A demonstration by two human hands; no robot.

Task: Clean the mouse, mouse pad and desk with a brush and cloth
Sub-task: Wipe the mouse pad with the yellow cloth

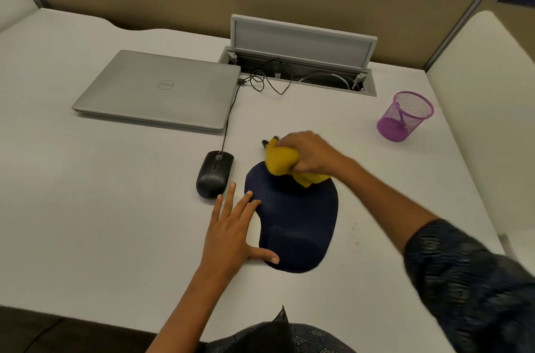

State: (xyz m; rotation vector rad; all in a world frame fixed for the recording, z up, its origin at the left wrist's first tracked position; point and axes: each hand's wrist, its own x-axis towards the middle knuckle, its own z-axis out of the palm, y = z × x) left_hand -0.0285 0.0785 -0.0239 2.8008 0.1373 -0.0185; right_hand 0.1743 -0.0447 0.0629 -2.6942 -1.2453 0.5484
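Already bunched in the gripping right hand, the yellow cloth sits at the mouse pad's far end, its long axis running back toward the flat, open left hand steadying its near-left edge.

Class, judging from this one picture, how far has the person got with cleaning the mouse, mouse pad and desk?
Nothing shows as finished. In hand: the right hand grips the yellow cloth on the far end of the mouse pad, while the left hand steadies its edge. The mouse sits aside untouched; dark specks remain on the desk.
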